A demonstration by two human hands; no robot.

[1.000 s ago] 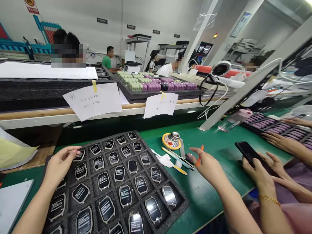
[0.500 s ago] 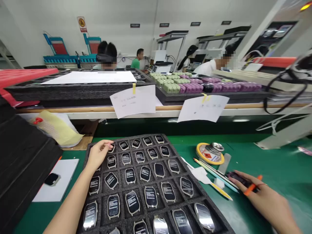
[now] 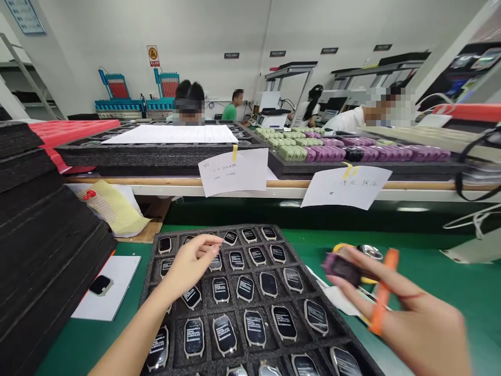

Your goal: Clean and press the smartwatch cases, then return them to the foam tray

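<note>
Black foam makes the tray (image 3: 341,326), on the near side of the green table (image 3: 425,261), and its square pockets hold many watch bodies (image 3: 254,328) with lit screens. Such foam should be light and a little soft, so the loaded tray may bend if it is taken by one corner; two opposite sides would be the safer hold. Each watch body looks small, light and hard. The glass could be slippery and easily scratched, so the better place to take it is the pale metal sides, where the pocket leaves some gap for fingertips.

The left hand (image 3: 191,263) is above the far left part of the tray, its fingers bent and close together, thumb near the index finger. I cannot tell if the tips touch something. The right hand (image 3: 422,318) is right of the tray and pinches a dark purple piece (image 3: 344,269) between thumb and fingers; it is blurred, but it seems rigid and light.

The foam walls are the nearest edges for the left hand. The far shelf (image 3: 285,191) limits the reach forward, and the foam stack (image 3: 50,250) limits it at left. At right, more room appears beyond the white tool (image 3: 341,300).
</note>
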